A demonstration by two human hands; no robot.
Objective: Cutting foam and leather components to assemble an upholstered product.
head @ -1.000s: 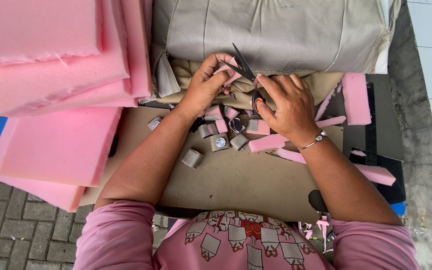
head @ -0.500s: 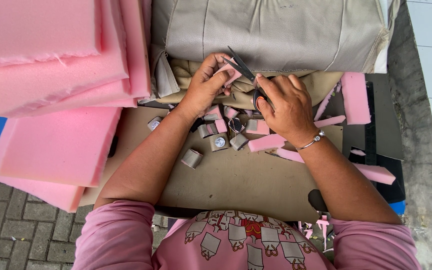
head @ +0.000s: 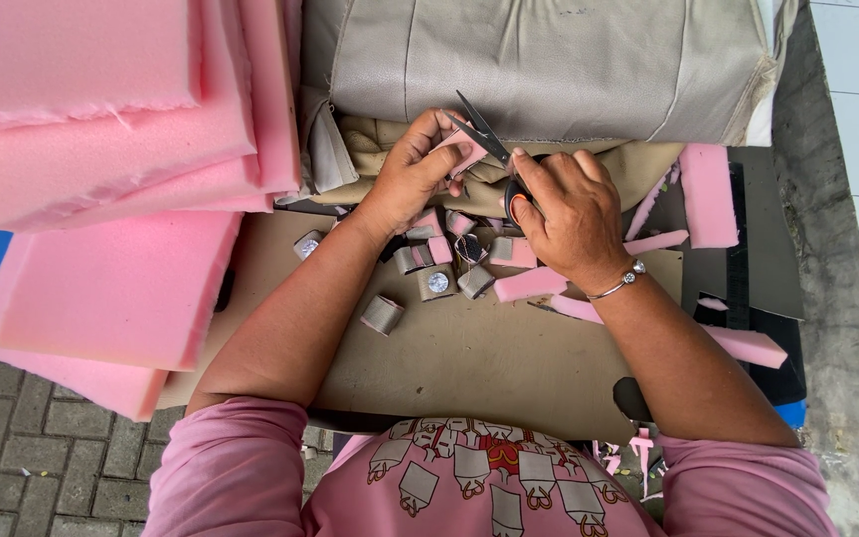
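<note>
Head view, brown cardboard worktop (head: 469, 368), pink foam sheets (head: 111, 278), brick paving (head: 42, 467)

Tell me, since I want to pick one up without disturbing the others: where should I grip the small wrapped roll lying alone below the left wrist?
Probably across its two curved sides, coming straight down from above. The small wrapped roll lies on its side on the brown board, apart from the cluster near the left hand, so fingers have room on both flanks.
</note>
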